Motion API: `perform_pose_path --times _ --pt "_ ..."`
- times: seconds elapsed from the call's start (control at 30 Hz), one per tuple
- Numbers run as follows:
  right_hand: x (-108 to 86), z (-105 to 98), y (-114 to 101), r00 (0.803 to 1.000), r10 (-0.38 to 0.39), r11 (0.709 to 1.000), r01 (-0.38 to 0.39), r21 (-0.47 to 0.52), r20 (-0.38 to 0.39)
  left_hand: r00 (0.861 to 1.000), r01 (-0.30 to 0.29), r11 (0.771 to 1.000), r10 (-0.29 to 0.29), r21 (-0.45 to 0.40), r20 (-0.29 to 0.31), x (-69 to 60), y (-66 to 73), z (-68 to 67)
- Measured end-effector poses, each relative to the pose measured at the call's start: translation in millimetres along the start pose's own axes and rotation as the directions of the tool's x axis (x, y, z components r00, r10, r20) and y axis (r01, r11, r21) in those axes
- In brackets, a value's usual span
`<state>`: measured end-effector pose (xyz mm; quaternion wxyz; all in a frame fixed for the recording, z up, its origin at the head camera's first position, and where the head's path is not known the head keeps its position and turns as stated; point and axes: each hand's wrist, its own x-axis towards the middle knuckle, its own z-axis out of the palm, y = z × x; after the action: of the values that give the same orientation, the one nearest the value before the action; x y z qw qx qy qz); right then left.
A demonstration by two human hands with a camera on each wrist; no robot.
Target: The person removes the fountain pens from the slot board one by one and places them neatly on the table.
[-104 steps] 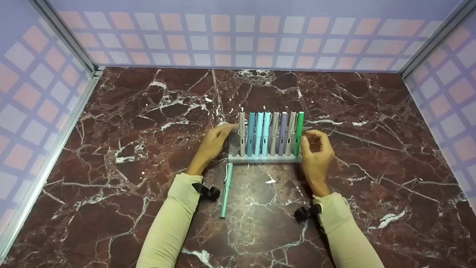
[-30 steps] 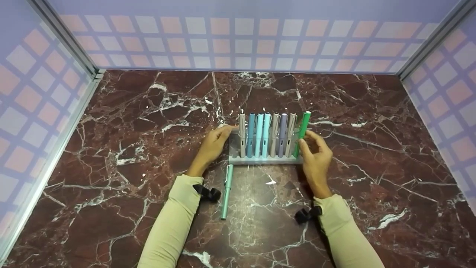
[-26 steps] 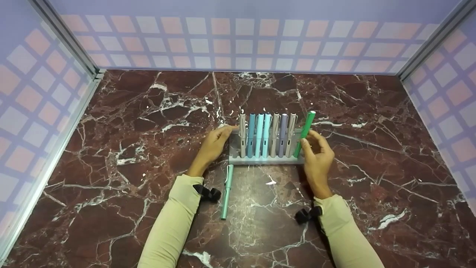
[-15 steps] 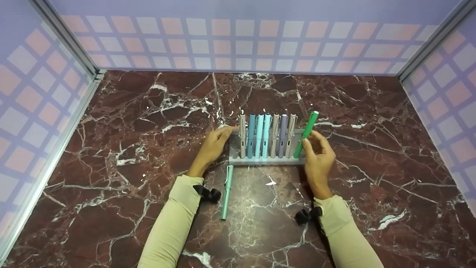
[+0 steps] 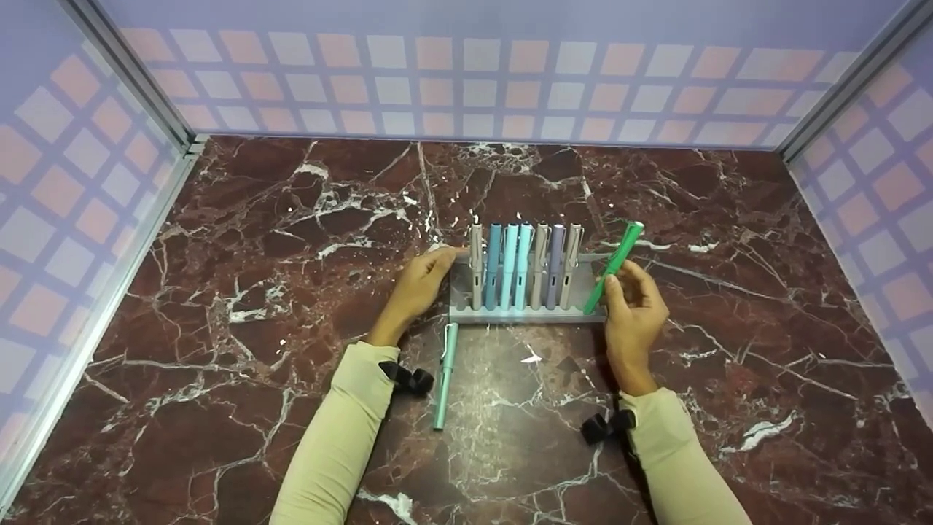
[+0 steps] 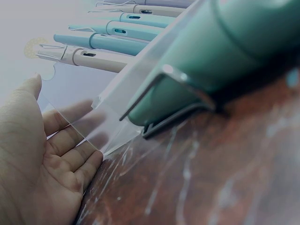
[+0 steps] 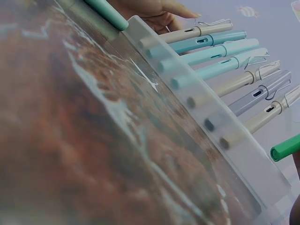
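Observation:
A clear pen stand (image 5: pixel 528 316) holds a row of upright pens: beige, blue, light blue and purple ones. My right hand (image 5: pixel 635 313) pinches a green pen (image 5: pixel 619 259) between thumb and fingers at the stand's right end. The pen leans right, and its lower end (image 7: pixel 280 153) shows clear of the row in the right wrist view. At the left end, my left hand (image 5: pixel 425 278) touches the stand's side. In the left wrist view its loosely bent fingers (image 6: pixel 70 143) lie partly behind the transparent panel. Near the stand's front left corner, a mint green pen (image 5: pixel 445 379) lies on the table.
The dark red marbled tabletop (image 5: pixel 255 423) has white veins. Patterned panels (image 5: pixel 481 87) enclose the back and both sides, with metal strips (image 5: pixel 124 69) in the corners. Each wrist carries a black strap-on camera (image 5: pixel 412 379).
The green pen stood upright at the row's right end; it has since tilted right and come away from its slot in my right hand. My left hand has stayed put.

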<state>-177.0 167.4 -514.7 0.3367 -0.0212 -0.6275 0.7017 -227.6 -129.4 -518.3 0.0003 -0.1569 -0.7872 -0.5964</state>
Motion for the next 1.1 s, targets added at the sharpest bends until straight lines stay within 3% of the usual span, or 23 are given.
perform_pose_path --times 0.2,0.47,0.67,0.93,1.1 --pt "-8.6 -5 -4 1.0 -0.012 1.0 0.012 0.014 0.006 1.0 -0.001 1.0 0.001 0.011 -0.008 1.3 -1.0 -0.3" --pt "-23.2 -13 -9 0.999 0.024 1.0 -0.025 0.011 0.038 0.999 0.039 0.999 -0.039 -0.001 -0.004 -0.8 3.9 0.4" --pt "-33.6 -19 -14 0.996 0.052 0.999 -0.053 0.008 0.074 1.0 0.018 1.0 -0.018 0.009 -0.014 1.3 -1.1 2.4" --pt "-51.4 -25 -26 0.975 0.183 0.982 -0.186 0.012 0.13 1.0 0.012 1.0 -0.012 -0.01 -0.02 0.8 -0.2 2.4" --pt "-57.1 -26 -29 0.959 0.228 0.973 -0.229 -0.012 0.166 1.0 -0.002 1.0 0.002 -0.006 -0.015 1.0 -1.6 1.8"
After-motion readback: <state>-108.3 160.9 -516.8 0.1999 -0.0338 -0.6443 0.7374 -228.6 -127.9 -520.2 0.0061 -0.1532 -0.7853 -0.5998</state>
